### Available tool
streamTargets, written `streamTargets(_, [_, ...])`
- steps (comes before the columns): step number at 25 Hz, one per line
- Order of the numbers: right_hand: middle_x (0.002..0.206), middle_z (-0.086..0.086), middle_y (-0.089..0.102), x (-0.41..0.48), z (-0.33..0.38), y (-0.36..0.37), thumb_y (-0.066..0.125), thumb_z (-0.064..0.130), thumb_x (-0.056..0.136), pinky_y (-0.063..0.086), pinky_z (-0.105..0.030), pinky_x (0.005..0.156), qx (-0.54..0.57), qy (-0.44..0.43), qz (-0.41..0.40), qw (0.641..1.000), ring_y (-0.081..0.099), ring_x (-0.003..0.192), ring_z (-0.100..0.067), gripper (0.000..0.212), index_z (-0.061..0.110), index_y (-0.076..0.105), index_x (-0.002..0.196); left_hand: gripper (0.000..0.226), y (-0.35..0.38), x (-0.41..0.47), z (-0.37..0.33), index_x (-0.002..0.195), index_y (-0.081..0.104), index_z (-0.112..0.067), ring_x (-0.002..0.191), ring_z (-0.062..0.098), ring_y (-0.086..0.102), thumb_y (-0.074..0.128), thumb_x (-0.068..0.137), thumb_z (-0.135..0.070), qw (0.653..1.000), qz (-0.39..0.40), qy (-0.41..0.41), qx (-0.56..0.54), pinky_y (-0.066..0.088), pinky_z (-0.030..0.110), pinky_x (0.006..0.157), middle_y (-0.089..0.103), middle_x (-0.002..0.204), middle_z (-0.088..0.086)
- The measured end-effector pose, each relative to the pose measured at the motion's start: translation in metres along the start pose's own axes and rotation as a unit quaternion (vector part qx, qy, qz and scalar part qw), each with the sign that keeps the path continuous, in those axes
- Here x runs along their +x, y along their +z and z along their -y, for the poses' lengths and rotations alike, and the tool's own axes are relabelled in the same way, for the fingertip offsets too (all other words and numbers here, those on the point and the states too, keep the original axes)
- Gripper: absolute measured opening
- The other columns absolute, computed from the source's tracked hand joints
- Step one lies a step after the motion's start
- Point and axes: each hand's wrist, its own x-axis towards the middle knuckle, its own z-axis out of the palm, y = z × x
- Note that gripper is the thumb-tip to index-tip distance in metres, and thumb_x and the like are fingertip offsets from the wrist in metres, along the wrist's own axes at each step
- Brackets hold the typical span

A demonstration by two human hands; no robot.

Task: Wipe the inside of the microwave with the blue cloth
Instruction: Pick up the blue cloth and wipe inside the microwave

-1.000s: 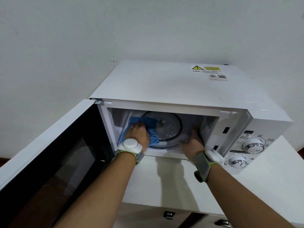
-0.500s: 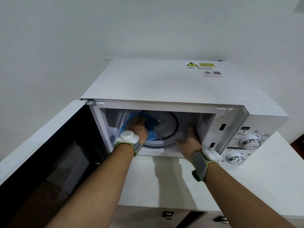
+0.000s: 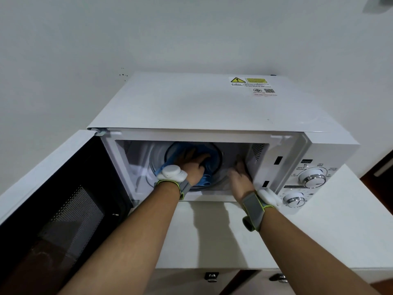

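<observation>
Since the earlier frame, the left hand [image 3: 192, 167] has carried the blue cloth [image 3: 205, 179] from the cavity's left side onto the glass turntable [image 3: 214, 177]. Inside the white microwave [image 3: 202, 107], its door [image 3: 55, 201] open, that hand presses flat on the cloth, while the right hand [image 3: 240, 177] rests open, empty, on the floor. Walls probably remain unwiped.

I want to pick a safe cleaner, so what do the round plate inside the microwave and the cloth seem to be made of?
The round plate looks like clear glass: see-through, with a glossy rim. The blue cloth under the left hand looks like soft woven fabric, possibly microfibre; it bunches into folds. The microwave shell looks like white painted metal, smooth and matte.
</observation>
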Motion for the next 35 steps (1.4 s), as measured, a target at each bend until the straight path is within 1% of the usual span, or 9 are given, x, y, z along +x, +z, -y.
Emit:
streamTargets(3, [0.156, -0.004, 0.025, 0.002, -0.004, -0.002, 0.039, 0.026, 0.093, 0.018, -0.034, 0.12, 0.092, 0.008, -0.007, 0.996, 0.024, 0.143, -0.023, 0.058, 0.023, 0.019, 0.148, 0.043, 0.0, -0.001, 0.003, 0.128, 0.042, -0.025, 0.138, 0.034, 0.023, 0.041, 0.085, -0.02, 0.999, -0.044, 0.017, -0.023, 0.023, 0.044, 0.114, 0.031, 0.15, 0.006])
streamTargets(8, [0.132, -0.004, 0.047, 0.008, -0.013, 0.003, 0.045, 0.042, 0.092, 0.036, -0.036, 0.11, 0.302, 0.081, 0.005, 0.95, 0.046, 0.124, -0.022, 0.061, 0.014, 0.033, 0.143, 0.053, 0.01, 0.004, -0.011, 0.14, 0.018, -0.043, 0.145, 0.031, -0.001, 0.034, 0.091, -0.036, 0.999, 0.02, -0.001, 0.044, 0.002, 0.045, 0.119, 0.006, 0.159, 0.0])
streamTargets(12, [0.149, -0.009, 0.039, 0.009, -0.014, 0.004, 0.04, 0.053, 0.09, 0.034, -0.037, 0.113, 0.326, 0.093, 0.027, 0.94, 0.04, 0.134, -0.026, 0.069, 0.01, 0.032, 0.143, 0.049, 0.008, 0.0, -0.008, 0.132, 0.039, -0.037, 0.142, 0.032, 0.018, 0.043, 0.085, -0.025, 0.997, -0.018, 0.068, -0.015, 0.02, 0.044, 0.118, 0.027, 0.154, 0.002])
streamTargets(17, [0.147, -0.02, 0.039, 0.005, -0.008, 0.0, 0.029, 0.053, 0.093, 0.037, -0.034, 0.107, 0.269, 0.095, 0.034, 0.958, 0.04, 0.135, -0.031, 0.069, 0.001, 0.035, 0.138, 0.049, 0.009, -0.005, -0.02, 0.133, 0.034, -0.045, 0.144, 0.03, 0.011, 0.039, 0.086, -0.029, 0.998, 0.008, 0.053, 0.024, 0.011, 0.044, 0.12, 0.019, 0.157, 0.0])
streamTargets(21, [0.147, -0.02, 0.038, 0.004, -0.007, -0.001, 0.032, 0.052, 0.093, 0.04, -0.034, 0.108, 0.3, 0.088, 0.039, 0.949, 0.042, 0.134, -0.03, 0.07, -0.001, 0.033, 0.139, 0.034, -0.004, -0.011, -0.008, 0.117, 0.054, -0.02, 0.127, 0.033, 0.039, 0.044, 0.084, -0.015, 0.996, -0.032, 0.079, -0.04, 0.036, 0.035, 0.102, 0.043, 0.141, 0.009])
streamTargets(26, [0.146, -0.022, 0.04, 0.003, -0.007, -0.001, 0.033, 0.054, 0.092, 0.04, -0.033, 0.103, 0.279, 0.106, 0.03, 0.954, 0.042, 0.134, -0.031, 0.072, -0.002, 0.035, 0.137, 0.048, -0.002, -0.022, -0.03, 0.129, 0.041, -0.045, 0.143, 0.032, 0.015, 0.038, 0.086, -0.024, 0.995, 0.064, 0.071, 0.031, 0.015, 0.046, 0.118, 0.022, 0.156, 0.004])
streamTargets(29, [0.147, -0.024, 0.037, 0.003, -0.007, -0.001, 0.033, 0.052, 0.093, 0.04, -0.035, 0.104, 0.283, 0.106, 0.029, 0.953, 0.04, 0.134, -0.034, 0.072, -0.004, 0.033, 0.138, 0.026, -0.01, -0.038, -0.018, 0.1, 0.063, -0.02, 0.113, 0.028, 0.051, 0.046, 0.082, -0.011, 0.991, 0.005, 0.105, -0.088, 0.04, 0.031, 0.092, 0.059, 0.117, 0.002])
streamTargets(31, [0.149, -0.021, 0.035, 0.003, -0.006, -0.001, 0.034, 0.05, 0.093, 0.04, -0.035, 0.105, 0.307, 0.098, 0.03, 0.946, 0.038, 0.136, -0.032, 0.069, -0.002, 0.03, 0.14, 0.02, -0.016, -0.045, -0.002, 0.093, 0.063, -0.016, 0.098, 0.027, 0.057, 0.046, 0.082, -0.009, 0.992, -0.048, 0.065, -0.098, 0.038, 0.024, 0.076, 0.061, 0.098, 0.0])
streamTargets(35, [0.149, -0.019, 0.036, 0.003, -0.006, 0.0, 0.034, 0.052, 0.093, 0.04, -0.034, 0.104, 0.304, 0.096, 0.035, 0.947, 0.04, 0.135, -0.03, 0.07, 0.0, 0.03, 0.14, 0.043, -0.017, -0.047, -0.008, 0.124, 0.051, -0.033, 0.12, 0.03, 0.047, 0.042, 0.085, -0.017, 0.998, 0.016, 0.055, 0.001, 0.038, 0.031, 0.1, 0.053, 0.132, 0.01])
